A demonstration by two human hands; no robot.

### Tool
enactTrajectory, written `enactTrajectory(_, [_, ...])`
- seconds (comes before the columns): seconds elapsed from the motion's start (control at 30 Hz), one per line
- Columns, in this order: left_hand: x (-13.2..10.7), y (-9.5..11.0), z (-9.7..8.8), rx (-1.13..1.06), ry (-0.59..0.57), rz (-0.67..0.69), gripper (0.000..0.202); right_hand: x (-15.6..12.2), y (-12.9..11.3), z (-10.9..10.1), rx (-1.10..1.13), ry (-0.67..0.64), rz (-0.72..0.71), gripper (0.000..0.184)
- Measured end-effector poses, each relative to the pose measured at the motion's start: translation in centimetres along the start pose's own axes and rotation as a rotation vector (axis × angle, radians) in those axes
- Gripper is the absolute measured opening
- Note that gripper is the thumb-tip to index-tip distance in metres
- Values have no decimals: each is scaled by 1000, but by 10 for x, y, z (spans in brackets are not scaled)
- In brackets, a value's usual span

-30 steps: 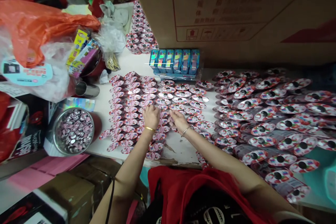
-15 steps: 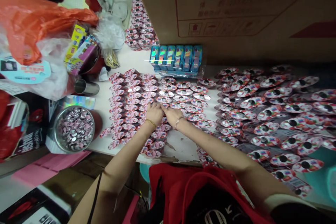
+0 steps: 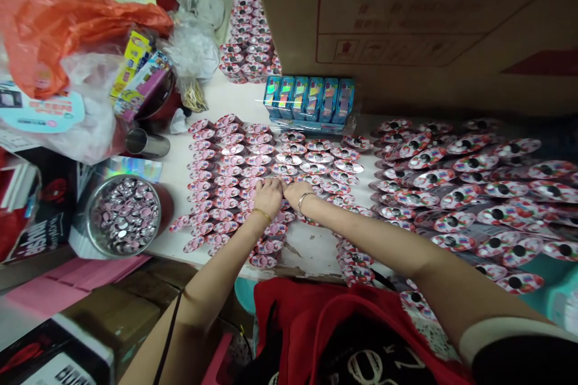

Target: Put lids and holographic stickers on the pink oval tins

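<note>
Rows of small printed boxes [image 3: 228,190] with pointed-oval tops stand packed upright on the table. Many on the left carry a pink round piece on top, while those on the right show a dark round spot. My left hand [image 3: 269,197] is over the middle rows, fingers curled down and pressed together. Touching it at the fingertips, my right hand [image 3: 298,194] is also closed, bent over the same box tops. Whatever lies between the fingers is hidden by the hands. A steel pot [image 3: 93,216] full of small pink and silver round pieces [image 3: 124,216] stands to the left.
A plastic-wrapped pack of blue boxes [image 3: 309,99] sits behind the rows. A large cardboard carton [image 3: 406,18] blocks the back right. More oval-topped boxes [image 3: 456,192] crowd the right side. A metal cup [image 3: 149,143] and orange plastic bags [image 3: 81,24] lie at left.
The view has shifted slightly. Both hands stay close together over the middle rows, with the right hand now a little closer against the left.
</note>
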State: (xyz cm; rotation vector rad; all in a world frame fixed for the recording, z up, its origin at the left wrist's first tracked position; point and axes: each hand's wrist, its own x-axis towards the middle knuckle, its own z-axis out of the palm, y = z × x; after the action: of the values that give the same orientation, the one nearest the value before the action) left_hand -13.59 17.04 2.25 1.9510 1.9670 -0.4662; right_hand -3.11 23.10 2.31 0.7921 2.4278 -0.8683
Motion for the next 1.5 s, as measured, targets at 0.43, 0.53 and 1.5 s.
enactTrajectory(0.43, [-4,-6,7,-100,56,-53,42,1,10,-11,-67,-33,26,58])
enactTrajectory(0.53, [-7,-5,7,-248,109,-105,37,-17,23,-2,189,189,100,48])
enactTrajectory(1.5, [35,9,4,-1045,311,-418,9,-41,25,25,445,429,228,49])
